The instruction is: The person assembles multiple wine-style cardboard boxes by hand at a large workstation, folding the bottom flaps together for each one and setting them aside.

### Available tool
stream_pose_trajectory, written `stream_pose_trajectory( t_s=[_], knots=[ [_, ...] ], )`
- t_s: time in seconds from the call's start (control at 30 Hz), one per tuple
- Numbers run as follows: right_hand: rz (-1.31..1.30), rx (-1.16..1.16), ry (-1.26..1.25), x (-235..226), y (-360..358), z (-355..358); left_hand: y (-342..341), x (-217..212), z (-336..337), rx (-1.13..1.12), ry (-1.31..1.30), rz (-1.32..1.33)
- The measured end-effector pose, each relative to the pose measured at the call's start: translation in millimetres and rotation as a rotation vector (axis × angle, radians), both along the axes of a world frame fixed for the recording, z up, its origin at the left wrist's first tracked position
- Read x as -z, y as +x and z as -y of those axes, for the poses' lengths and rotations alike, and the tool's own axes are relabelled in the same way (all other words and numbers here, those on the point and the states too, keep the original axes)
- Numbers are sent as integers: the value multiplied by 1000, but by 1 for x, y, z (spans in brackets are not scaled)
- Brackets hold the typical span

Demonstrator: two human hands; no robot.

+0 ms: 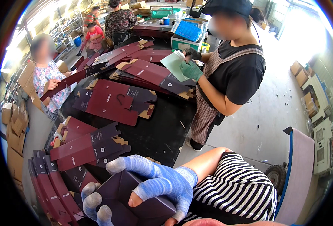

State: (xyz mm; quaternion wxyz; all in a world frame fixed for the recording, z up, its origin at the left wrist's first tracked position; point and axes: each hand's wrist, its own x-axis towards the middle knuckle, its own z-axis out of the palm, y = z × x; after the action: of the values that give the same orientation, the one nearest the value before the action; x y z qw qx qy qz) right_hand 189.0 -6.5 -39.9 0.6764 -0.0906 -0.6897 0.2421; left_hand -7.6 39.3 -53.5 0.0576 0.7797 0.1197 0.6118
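A dark purple-black folding carton (113, 199) is held close in front of me, its end panels showing creased folds. My right hand (166, 182), in a blue-and-white knitted glove with a bare thumb tip, reaches over the carton from the right and grips it. On the carton's left side, the grey-tipped gloved fingers of my left hand (95, 203) curl round the edge; the rest of that hand is hidden. Just beyond lie flat maroon-and-dark carton blanks (74, 154) with brown inner flaps. Narrow maroon cartons (55, 188) stand in a row at the lower left.
More carton blanks (106, 100) cover the black table (166, 132). A co-worker in a checked apron (208, 98) holds a pale green sheet (174, 64) at the right. Another person (53, 83) holds a long maroon strip at the left. A blue-edged panel (294, 173) stands at the right.
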Motion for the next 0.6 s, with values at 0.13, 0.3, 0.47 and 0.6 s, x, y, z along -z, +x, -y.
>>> stream_pose_trajectory(
  t_s=[0.13,0.3,0.47,0.6],
  knots=[
    [74,33,178,-13,3,-9,5,-5,1,6,14,18],
    [-4,6,13,5,-3,2,17,-12,1,-1,31,58],
    [-22,-9,130,4,-3,-15,39,-25,1,-31,88,135],
    [-47,-110,-9,6,-7,-2,96,-53,1,-368,271,348]
  ],
)
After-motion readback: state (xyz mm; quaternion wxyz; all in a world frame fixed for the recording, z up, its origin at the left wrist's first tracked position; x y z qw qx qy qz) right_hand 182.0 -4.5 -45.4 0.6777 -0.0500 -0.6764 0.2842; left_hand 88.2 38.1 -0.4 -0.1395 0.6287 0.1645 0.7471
